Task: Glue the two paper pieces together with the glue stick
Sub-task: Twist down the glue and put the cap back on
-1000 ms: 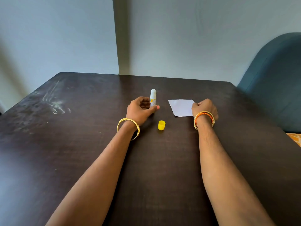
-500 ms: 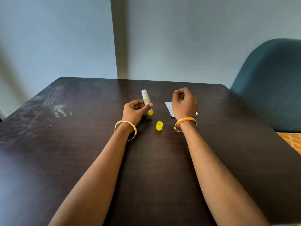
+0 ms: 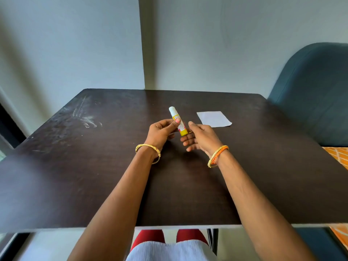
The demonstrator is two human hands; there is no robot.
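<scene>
A person seated at a dark wooden table (image 3: 94, 185) holds an uncapped glue stick (image 3: 178, 121) above its middle. The left hand (image 3: 162, 131) is clamped on the stick, thumb pressed against the label and fingers curled behind it; the white glue end points up and away, tilted slightly to the left, while the yellow base sits low beside the palm. The right hand (image 3: 200, 136) hovers just right of the stick with thumb raised and fingers loosely spread beneath the yellow base, near it or touching it; whether it actually grips anything cannot be told. A white sheet of paper (image 3: 214, 119) lies flat on the table beyond and to the right of the right hand, apart from both hands and from the glue stick. Only one sheet is distinguishable; whether a second piece rests on it cannot be made out. A gold bangle (image 3: 148, 152) circles the left wrist, and an orange and gold bracelet (image 3: 217, 156) the right. Pale smears (image 3: 86, 119) mark the table's far left area. A teal chair (image 3: 312, 95) stands at the right, against a pale wall (image 3: 207, 44).
</scene>
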